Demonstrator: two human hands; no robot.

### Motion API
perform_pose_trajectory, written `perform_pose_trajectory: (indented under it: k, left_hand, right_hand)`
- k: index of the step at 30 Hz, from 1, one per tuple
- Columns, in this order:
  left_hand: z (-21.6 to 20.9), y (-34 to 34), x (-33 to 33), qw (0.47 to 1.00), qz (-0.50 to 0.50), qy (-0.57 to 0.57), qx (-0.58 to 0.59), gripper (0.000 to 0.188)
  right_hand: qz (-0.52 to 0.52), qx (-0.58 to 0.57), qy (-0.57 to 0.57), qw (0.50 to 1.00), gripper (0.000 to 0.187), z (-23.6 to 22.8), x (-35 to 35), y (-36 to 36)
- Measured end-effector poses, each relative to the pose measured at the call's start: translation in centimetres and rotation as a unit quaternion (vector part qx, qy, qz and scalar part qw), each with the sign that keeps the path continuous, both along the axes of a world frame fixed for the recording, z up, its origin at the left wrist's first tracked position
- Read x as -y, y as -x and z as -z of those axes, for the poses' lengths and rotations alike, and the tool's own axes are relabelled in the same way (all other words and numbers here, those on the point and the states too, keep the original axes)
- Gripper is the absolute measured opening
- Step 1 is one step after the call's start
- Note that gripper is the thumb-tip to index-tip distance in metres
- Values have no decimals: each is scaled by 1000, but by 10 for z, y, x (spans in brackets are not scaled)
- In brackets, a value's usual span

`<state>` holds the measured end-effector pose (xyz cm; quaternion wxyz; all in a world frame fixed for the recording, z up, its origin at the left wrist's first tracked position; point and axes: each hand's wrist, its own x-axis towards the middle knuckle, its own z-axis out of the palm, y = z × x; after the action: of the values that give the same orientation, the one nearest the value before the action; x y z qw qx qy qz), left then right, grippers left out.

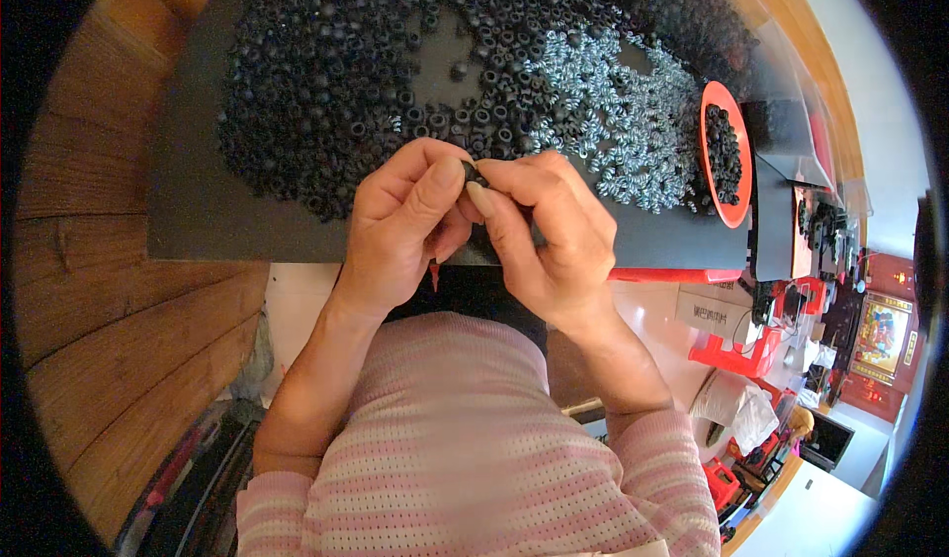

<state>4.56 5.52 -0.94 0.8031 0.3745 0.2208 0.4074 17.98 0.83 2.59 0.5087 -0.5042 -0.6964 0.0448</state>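
Note:
Near the front edge of the dark table, my left hand [400, 216] and my right hand [559, 221] meet, both closed at the fingertips. Between them they pinch a small black piece [475, 174], mostly hidden by the thumbs and fingers. Just beyond lies a wide spread of small black hollow plastic pieces [316, 92]. To its right is a heap of small silvery coil springs [618, 112].
An orange-red dish [740, 206] of small black pieces stands at the table's right. Wood panelling [119, 251] rises on the left. Beyond the table at right are a cardboard box [712, 316], a red stool [736, 357] and white bags [746, 414].

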Motion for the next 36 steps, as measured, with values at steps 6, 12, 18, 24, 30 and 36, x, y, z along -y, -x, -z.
perform_pose_trajectory:
  k: [6,12,18,24,30,36]
  left_hand:
    - [0,2,-2,1000,6,4,4,25]
    - [-3,2,-1,1000,17,6,-12,26]
    - [-2,2,-4,999,32,3,-8,26]
    - [-4,3,-3,999,24,26,-14,26]
    - [-6,3,-1,999,5,44,-22,26]
    - [-6,3,-3,998,-11,55,2,25]
  right_hand:
    - [-47,2,27,999,16,-15,-2,-15]
    - [-105,24,78,991,17,-23,-5,-24]
    - [-121,19,90,988,15,-23,-10,-23]
    - [-82,11,105,991,15,-20,-6,-18]
    - [-50,63,40,996,24,-13,-6,-15]
    - [-52,58,56,995,23,-7,-6,-9]
